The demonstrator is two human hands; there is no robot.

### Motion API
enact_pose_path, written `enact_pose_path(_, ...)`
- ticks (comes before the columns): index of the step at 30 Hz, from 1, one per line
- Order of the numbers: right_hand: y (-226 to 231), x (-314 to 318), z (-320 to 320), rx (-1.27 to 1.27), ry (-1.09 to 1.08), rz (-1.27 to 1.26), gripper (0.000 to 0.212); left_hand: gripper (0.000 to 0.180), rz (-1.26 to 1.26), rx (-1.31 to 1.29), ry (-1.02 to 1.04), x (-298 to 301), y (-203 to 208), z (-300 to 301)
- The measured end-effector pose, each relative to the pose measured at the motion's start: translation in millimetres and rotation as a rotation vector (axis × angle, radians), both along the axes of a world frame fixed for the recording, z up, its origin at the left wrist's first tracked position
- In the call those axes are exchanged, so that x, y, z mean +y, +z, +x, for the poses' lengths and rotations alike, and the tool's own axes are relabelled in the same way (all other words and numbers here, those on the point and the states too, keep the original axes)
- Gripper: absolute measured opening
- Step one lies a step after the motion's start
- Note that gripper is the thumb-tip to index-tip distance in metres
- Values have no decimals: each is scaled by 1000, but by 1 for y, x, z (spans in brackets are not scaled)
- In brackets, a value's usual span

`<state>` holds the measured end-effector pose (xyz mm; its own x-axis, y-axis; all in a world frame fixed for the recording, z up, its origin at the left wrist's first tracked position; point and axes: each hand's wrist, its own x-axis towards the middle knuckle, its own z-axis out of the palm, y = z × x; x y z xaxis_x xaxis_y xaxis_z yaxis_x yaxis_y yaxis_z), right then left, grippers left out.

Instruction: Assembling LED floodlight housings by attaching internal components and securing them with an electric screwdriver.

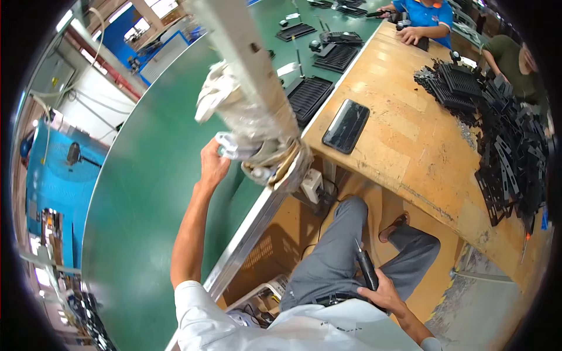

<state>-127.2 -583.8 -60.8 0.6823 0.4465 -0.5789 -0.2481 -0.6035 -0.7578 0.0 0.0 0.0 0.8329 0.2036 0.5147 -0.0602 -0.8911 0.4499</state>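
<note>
My left hand (pixel 215 164) is raised beside a pale upright post (pixel 249 64), its fingers closed on a whitish, crumpled piece (pixel 234 146). Whether that piece is cloth or plastic I cannot tell. It lies against a bundle of wrappings (pixel 281 161) bound round the post with clear film; a pale rag (pixel 218 88) hangs higher up. Over my lap, my right hand (pixel 383 291) grips a black power screwdriver (pixel 367 269) by its body. The thin bit points up and away from me.
A black smartphone (pixel 346 126) lies on the wooden table (pixel 404 149). Black metal parts (pixel 509 158) are heaped at its right. Black ribbed trays (pixel 310 96) sit on the green belt (pixel 140 193). A co-worker in blue (pixel 430 20) and another in dark green (pixel 509 61) sit beyond.
</note>
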Motion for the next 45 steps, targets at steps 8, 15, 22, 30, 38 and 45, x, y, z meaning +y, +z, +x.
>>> enact_pose_path(8,-17,5,34,214,-81,-107,75,33,175,-96,27,-16,21,168)
enact_pose_path(15,-33,16,54,209,-90,-105,75,47,154,-51,-441,-99,41,233)
enact_pose_path(22,-20,32,68,238,-38,-186,71,69,528,401,-461,-115,14,249)
enact_pose_path(30,-17,39,51,127,-31,-6,49,70,470,514,-188,-46,-4,134)
enact_pose_path(38,-38,57,26,-105,373,102,45,72,270,522,464,79,27,-291)
enact_pose_path(45,-53,19,51,295,146,127,49,51,661,201,1188,19,36,-481)
